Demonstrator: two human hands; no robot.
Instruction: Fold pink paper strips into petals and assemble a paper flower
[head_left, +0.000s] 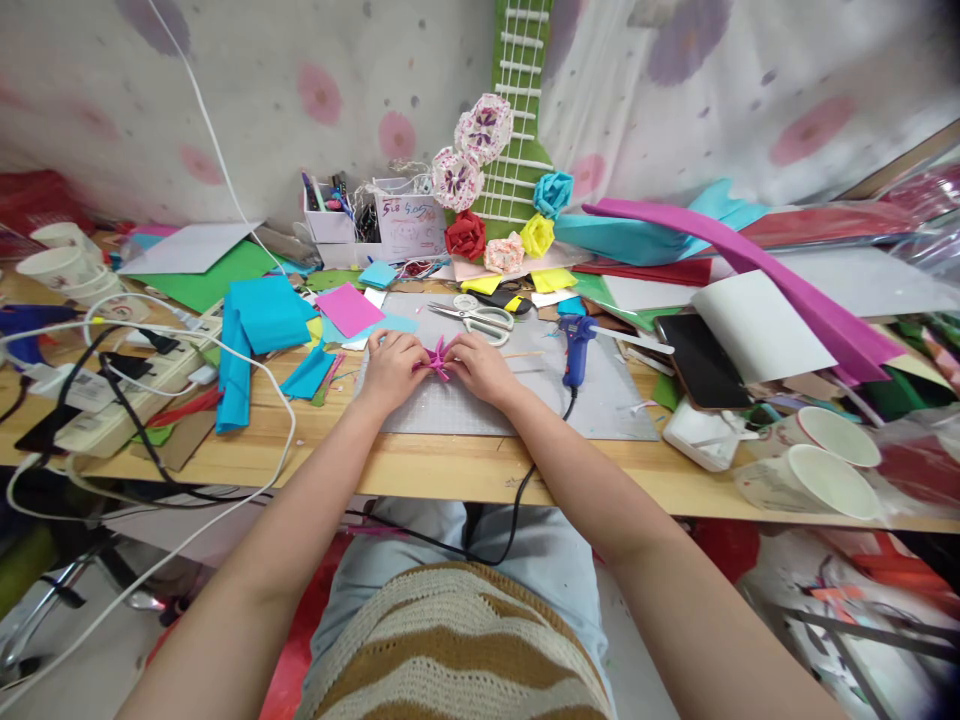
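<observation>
A small folded pink paper piece (437, 358) sits between my two hands over the grey cutting mat (600, 400). My left hand (391, 368) pinches its left side with fingers closed. My right hand (480, 366) pinches its right side the same way. Both forearms reach in from the near edge of the wooden table (450, 470). Just beyond my hands lie white-handled scissors (480, 317), and a blue glue gun (574, 348) rests on the mat to the right with its black cord hanging off the table.
Blue paper sheets (259, 325) and a power strip with cables (127, 385) crowd the left. Paper flowers (480, 215), a pen holder (330, 210) and a green board stand at the back. A phone (694, 360), paper cups (817, 465) and coloured sheets fill the right.
</observation>
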